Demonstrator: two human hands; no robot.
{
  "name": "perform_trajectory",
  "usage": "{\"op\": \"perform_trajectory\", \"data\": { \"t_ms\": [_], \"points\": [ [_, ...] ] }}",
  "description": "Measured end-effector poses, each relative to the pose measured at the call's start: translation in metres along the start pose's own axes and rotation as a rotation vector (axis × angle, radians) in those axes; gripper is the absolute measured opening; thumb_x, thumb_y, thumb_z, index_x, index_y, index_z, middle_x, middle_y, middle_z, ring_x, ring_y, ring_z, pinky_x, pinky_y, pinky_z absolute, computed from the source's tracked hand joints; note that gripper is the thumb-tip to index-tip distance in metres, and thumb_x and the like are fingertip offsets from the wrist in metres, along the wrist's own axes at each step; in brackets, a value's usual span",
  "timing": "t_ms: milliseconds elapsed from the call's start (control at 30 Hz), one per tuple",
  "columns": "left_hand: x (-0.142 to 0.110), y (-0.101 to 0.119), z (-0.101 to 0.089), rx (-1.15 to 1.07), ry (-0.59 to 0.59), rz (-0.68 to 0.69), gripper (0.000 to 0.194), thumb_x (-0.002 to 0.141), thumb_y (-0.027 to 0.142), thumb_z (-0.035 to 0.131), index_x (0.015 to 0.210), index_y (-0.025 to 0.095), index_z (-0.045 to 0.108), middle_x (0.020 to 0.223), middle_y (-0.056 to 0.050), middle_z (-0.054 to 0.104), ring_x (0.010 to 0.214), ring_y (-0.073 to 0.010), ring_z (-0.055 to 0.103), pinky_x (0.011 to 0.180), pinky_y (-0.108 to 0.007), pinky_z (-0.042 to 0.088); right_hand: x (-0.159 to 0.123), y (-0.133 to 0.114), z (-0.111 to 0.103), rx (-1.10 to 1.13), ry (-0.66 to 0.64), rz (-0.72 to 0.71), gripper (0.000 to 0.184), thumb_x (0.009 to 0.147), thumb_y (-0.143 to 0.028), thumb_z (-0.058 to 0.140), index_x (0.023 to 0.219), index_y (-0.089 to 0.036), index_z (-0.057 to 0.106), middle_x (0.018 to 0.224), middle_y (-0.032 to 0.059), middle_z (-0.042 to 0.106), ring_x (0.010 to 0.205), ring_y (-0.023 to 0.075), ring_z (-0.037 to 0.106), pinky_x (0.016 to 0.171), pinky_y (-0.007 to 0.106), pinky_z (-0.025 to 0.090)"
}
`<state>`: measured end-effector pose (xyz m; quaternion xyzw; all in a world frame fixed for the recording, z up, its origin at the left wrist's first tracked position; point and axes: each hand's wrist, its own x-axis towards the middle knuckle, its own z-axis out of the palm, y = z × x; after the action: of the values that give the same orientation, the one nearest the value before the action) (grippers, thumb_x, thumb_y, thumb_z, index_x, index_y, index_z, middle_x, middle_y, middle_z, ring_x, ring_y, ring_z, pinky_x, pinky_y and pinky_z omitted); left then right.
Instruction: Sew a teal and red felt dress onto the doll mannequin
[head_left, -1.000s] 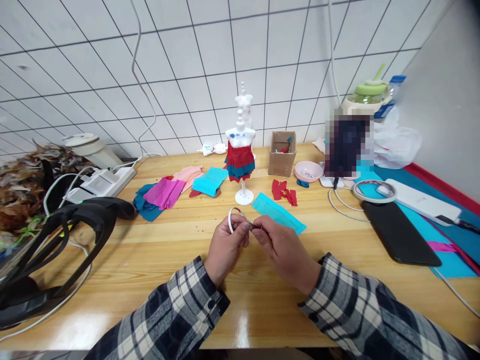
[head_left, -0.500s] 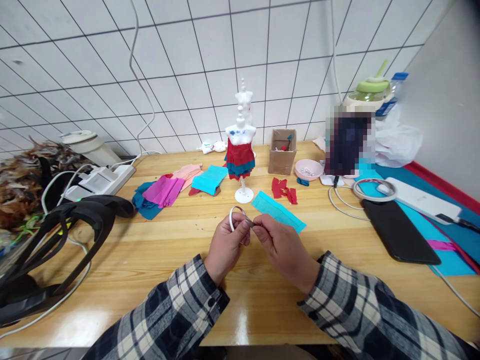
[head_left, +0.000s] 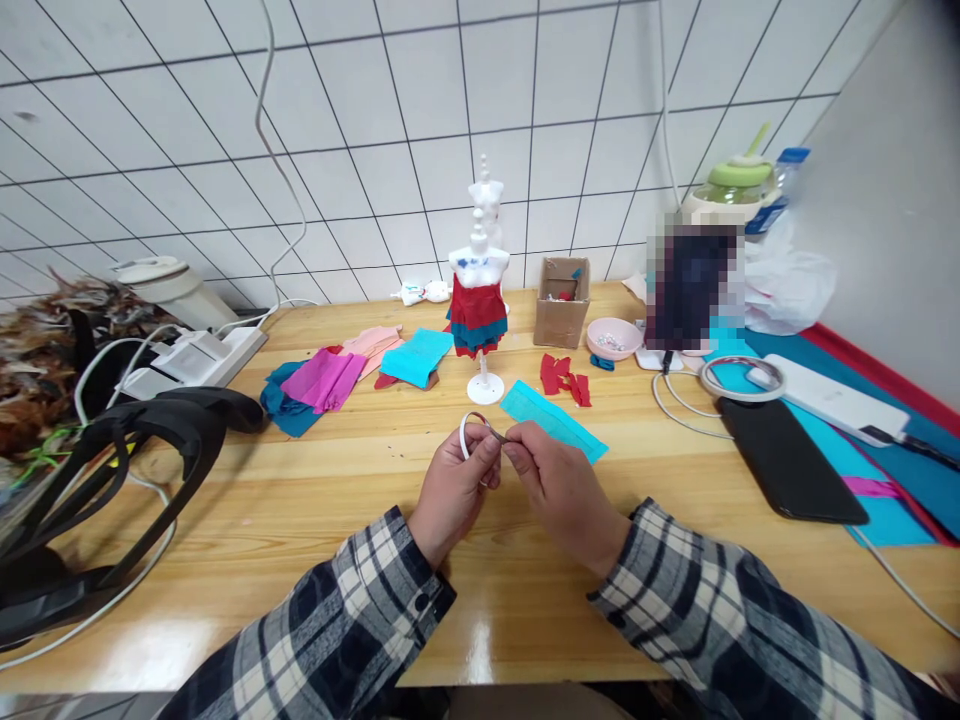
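My left hand (head_left: 452, 490) is closed around a thin roll of tape (head_left: 466, 436), its white ring standing on edge between the fingers. The fingertips of my right hand (head_left: 562, 487) pinch the tape's end, close to the left thumb; the exact grip is partly hidden. Just beyond my right hand lies a turquoise fabric strip (head_left: 555, 420). Ahead of both hands stands a small white dress form (head_left: 480, 268) wearing a layered red and teal skirt (head_left: 478, 318). Red fabric scraps (head_left: 564, 380) lie to its right.
Folded fabric pieces (head_left: 325, 380) lie at left, near a black headset (head_left: 187, 440) and a power strip (head_left: 202, 362). A cardboard box (head_left: 561, 315) and a pink bowl (head_left: 613, 340) stand at the back. On the right are a black phone (head_left: 795, 462), another tape roll (head_left: 742, 393) and cables.
My right fingertips have shifted very slightly at the tape's end. Both hands keep their hold, and the things on the table stay where they were; the view has moved a little.
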<state>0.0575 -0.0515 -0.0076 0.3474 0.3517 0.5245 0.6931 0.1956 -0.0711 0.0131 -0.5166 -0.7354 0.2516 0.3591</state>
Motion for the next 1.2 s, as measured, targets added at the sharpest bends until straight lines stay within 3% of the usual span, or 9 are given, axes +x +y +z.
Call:
{"op": "perform_trajectory", "data": {
  "t_ms": [167,333,500,700,767,867,933,1100,1200],
  "points": [
    [0.004,0.001,-0.002,0.038,0.001,0.028,0.026,0.077,0.034,0.074,0.078,0.017,0.055,0.055,0.008,0.044,0.047,-0.0046,0.037,0.047,-0.018,0.03,0.003,0.008,-0.007,-0.035,0.1,0.024,0.029,0.101,-0.041,0.032,0.093,-0.022,0.053,0.075,0.0003,0.062,0.067,0.0167,0.057,0.06,0.026,0.034],
    [0.005,0.006,-0.006,0.153,0.042,0.075,0.024,0.076,0.035,0.074,0.083,0.016,0.061,0.057,0.008,0.044,0.047,-0.0047,0.037,0.046,-0.018,0.029,0.006,0.016,-0.011,-0.049,0.036,0.012,0.032,0.101,-0.043,0.032,0.091,-0.022,0.054,0.076,0.0,0.063,0.069,0.0163,0.058,0.062,0.026,0.034],
    [0.002,0.011,-0.006,0.437,0.086,0.121,0.025,0.076,0.037,0.072,0.083,0.015,0.064,0.061,0.004,0.054,0.049,-0.0063,0.043,0.048,-0.02,0.033,0.005,0.017,-0.01,-0.04,0.006,-0.012,0.033,0.101,-0.043,0.031,0.092,-0.021,0.054,0.075,-0.0003,0.061,0.066,0.0153,0.055,0.061,0.026,0.033],
    [-0.001,0.019,-0.003,0.603,0.055,0.187,0.025,0.076,0.038,0.07,0.082,0.016,0.06,0.064,0.003,0.053,0.056,-0.0095,0.044,0.055,-0.023,0.036,0.004,0.015,-0.011,0.045,-0.019,-0.032,0.031,0.1,-0.043,0.034,0.098,-0.02,0.055,0.073,-0.0008,0.058,0.065,0.0143,0.052,0.061,0.026,0.034],
    [-0.001,0.021,-0.005,0.58,-0.04,0.172,0.026,0.078,0.038,0.067,0.088,0.016,0.057,0.068,0.003,0.05,0.06,-0.0102,0.042,0.057,-0.024,0.035,0.004,0.015,-0.011,0.147,0.016,-0.007,0.03,0.098,-0.045,0.038,0.103,-0.02,0.054,0.07,-0.0023,0.054,0.063,0.0135,0.05,0.06,0.025,0.034],
    [-0.002,0.024,-0.011,0.488,-0.317,0.124,0.026,0.082,0.04,0.057,0.094,0.017,0.052,0.072,0.002,0.047,0.066,-0.0126,0.041,0.062,-0.026,0.036,0.007,0.017,-0.011,0.248,0.017,0.07,0.031,0.091,-0.046,0.052,0.106,-0.019,0.056,0.059,-0.0069,0.04,0.053,0.0114,0.04,0.053,0.024,0.031],
    [-0.002,0.025,-0.013,0.467,-0.442,0.122,0.024,0.085,0.041,0.05,0.09,0.017,0.05,0.075,0.0,0.047,0.069,-0.0142,0.042,0.065,-0.028,0.037,0.009,0.019,-0.01,0.271,-0.016,0.109,0.03,0.087,-0.042,0.058,0.106,-0.019,0.06,0.056,-0.0083,0.034,0.051,0.0104,0.036,0.052,0.024,0.029],
    [-0.006,0.028,-0.013,0.718,-0.535,0.203,0.038,0.098,0.043,0.03,0.077,0.017,0.049,0.072,-0.001,0.046,0.069,-0.0147,0.041,0.067,-0.029,0.036,0.011,0.023,-0.008,0.534,-0.106,0.155,0.034,0.089,-0.045,0.054,0.108,-0.018,0.063,0.064,-0.0055,0.047,0.048,0.0077,0.037,0.047,0.023,0.031],
    [-0.007,0.028,-0.013,0.816,-0.595,0.235,0.041,0.099,0.043,0.029,0.075,0.016,0.05,0.071,-0.001,0.047,0.068,-0.0145,0.043,0.067,-0.028,0.036,0.011,0.026,-0.004,0.684,-0.116,0.214,0.033,0.085,-0.045,0.061,0.102,-0.017,0.063,0.059,-0.007,0.044,0.043,0.0068,0.038,0.041,0.022,0.031]
  ]
}}
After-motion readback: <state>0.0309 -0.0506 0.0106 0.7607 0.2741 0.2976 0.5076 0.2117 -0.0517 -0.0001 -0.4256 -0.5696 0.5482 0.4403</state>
